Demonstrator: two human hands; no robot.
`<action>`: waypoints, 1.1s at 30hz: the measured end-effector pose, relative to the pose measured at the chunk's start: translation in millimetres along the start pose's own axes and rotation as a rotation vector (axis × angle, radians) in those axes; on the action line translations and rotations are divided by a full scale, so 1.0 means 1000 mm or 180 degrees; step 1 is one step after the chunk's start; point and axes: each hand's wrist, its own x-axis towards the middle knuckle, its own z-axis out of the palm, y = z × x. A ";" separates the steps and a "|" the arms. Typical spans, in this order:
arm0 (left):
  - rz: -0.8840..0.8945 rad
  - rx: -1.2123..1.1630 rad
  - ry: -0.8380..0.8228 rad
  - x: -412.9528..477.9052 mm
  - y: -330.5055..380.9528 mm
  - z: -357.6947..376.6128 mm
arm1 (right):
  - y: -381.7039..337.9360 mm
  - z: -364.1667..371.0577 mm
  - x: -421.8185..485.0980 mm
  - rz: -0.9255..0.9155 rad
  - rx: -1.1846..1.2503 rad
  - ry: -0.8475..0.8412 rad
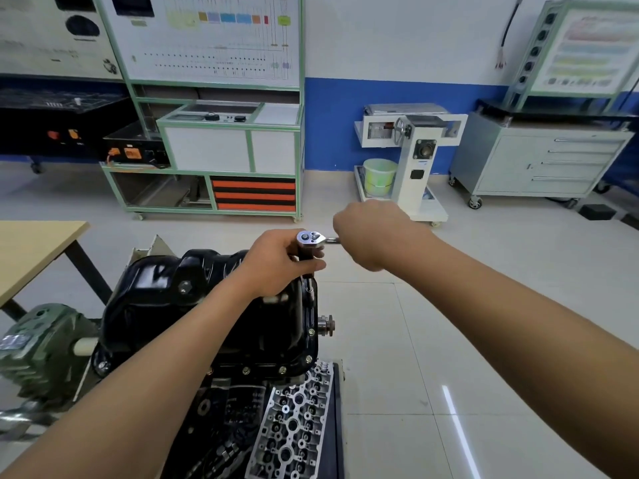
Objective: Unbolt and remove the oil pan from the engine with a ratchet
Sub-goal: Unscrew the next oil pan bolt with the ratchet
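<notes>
Ratchet (310, 238) on a vertical extension, above the far right edge of the black oil pan (166, 305). The pan sits on top of the engine (238, 406), with bolts (281, 369) showing along its near flange. Your left hand (280, 262) curls round the extension just beneath the ratchet head. Your right hand (371, 236) is fisted on the handle, which points right.
</notes>
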 end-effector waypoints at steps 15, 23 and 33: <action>-0.0062 -0.0400 -0.0085 0.002 0.002 -0.003 | 0.007 0.023 0.025 -0.0182 0.0146 0.0408; 0.0086 -0.0465 0.0151 0.004 0.003 0.004 | -0.020 0.007 0.002 -0.0295 0.1475 -0.0666; -0.0075 -0.0411 0.0016 0.005 -0.001 0.002 | 0.004 0.006 0.004 0.0040 0.0472 0.0258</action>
